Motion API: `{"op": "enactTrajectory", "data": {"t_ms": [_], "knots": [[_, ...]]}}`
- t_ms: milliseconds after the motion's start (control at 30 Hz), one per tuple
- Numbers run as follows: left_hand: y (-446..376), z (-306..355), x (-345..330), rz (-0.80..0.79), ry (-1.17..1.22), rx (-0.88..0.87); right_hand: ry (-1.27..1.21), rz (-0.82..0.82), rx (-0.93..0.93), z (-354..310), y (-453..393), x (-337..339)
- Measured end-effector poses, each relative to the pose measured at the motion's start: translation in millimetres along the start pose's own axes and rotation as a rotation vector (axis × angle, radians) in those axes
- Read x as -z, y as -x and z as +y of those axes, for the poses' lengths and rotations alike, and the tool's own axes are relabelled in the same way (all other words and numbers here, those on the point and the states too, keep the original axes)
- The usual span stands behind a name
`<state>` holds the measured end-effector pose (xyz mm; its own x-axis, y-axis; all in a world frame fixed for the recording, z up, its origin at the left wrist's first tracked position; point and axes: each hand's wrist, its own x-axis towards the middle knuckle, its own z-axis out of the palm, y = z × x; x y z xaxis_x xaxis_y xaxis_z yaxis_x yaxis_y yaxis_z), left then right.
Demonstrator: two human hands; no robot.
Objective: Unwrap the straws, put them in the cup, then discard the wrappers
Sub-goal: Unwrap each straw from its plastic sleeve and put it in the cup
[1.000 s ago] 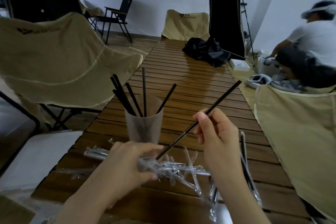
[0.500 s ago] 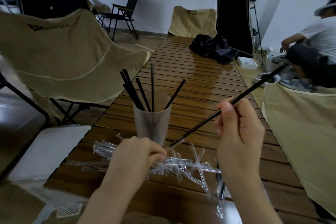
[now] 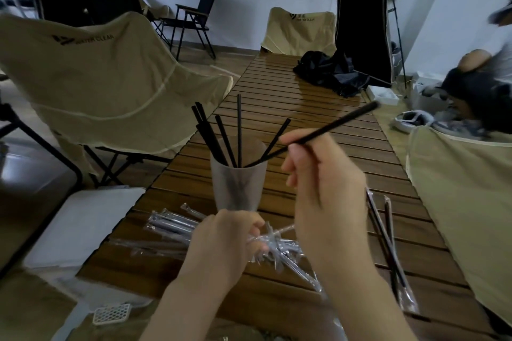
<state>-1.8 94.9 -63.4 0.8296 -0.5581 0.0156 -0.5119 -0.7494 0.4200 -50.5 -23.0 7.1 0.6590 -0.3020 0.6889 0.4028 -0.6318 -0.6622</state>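
Observation:
A frosted translucent cup (image 3: 238, 183) stands on the wooden slat table (image 3: 304, 124) with several black straws upright in it. My right hand (image 3: 324, 188) pinches one bare black straw (image 3: 332, 126); its lower tip is inside the cup's mouth and its upper end slants up to the right. Just in front of the cup my left hand (image 3: 221, 241) is closed on a clear plastic wrapper (image 3: 273, 235), resting over a heap of empty wrappers (image 3: 171, 227). Two wrapped straws (image 3: 388, 241) lie at the right of the table.
Beige camp chairs stand at the left (image 3: 105, 75), the right (image 3: 468, 202) and the far end. A black bag (image 3: 329, 72) lies far up the table. A white board (image 3: 80, 227) sits by the table's left edge. A person (image 3: 482, 86) crouches at the far right.
My right hand drew the straw fully out of its wrapper, swung it left and lowered its tip into the cup. My left hand kept the wrapper by the heap.

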Motion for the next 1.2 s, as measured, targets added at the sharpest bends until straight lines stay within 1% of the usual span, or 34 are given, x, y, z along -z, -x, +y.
{"op": "enactTrajectory", "data": {"t_ms": [100, 167, 267, 333, 400, 467, 533, 600, 733, 800, 1067, 1200], "knots": [[2.6, 1.1, 4.7, 0.084, -0.034, 0.025, 0.051, -0.148, -0.131, 0.7, -0.1, -9.3], [3.5, -0.1, 8.0, 0.106, -0.043, 0.047, 0.039, -0.201, -0.174, -0.7, 0.1, -11.4], [3.2, -5.8, 8.1, 0.080, 0.023, 0.077, 0.008, -0.162, -0.189, 3.0, 3.2, -11.4], [3.4, -7.2, 7.0, 0.058, 0.043, 0.072, 0.067, -0.102, -0.221, 15.1, 8.3, -10.2], [3.4, -7.1, 6.0, 0.059, 0.050, 0.063, 0.238, -0.072, -0.315, 34.4, 15.1, -5.1], [2.2, -7.8, 4.5, 0.075, 0.056, 0.054, 0.452, -0.120, -0.470, 58.4, 24.4, 5.0], [1.1, -7.6, 3.9, 0.068, 0.071, 0.051, 0.685, -0.188, -0.572, 79.7, 32.0, 18.0], [0.1, -7.8, 3.1, 0.060, 0.082, 0.045, 0.811, -0.219, -0.667, 92.4, 35.1, 30.8], [-1.8, -9.5, 0.7, 0.065, 0.084, 0.032, 0.850, -0.301, -0.869, 106.0, 39.4, 43.8], [-2.5, -10.2, -1.3, 0.063, 0.089, 0.027, 0.841, -0.326, -0.917, 110.5, 41.9, 42.8], [-4.1, -11.5, -5.0, 0.046, 0.116, 0.014, 0.748, -0.249, -1.008, 109.5, 39.1, 40.3], [-4.4, -9.4, -8.0, 0.026, 0.122, -0.003, 0.768, -0.223, -1.007, 110.2, 38.8, 41.1]]}}
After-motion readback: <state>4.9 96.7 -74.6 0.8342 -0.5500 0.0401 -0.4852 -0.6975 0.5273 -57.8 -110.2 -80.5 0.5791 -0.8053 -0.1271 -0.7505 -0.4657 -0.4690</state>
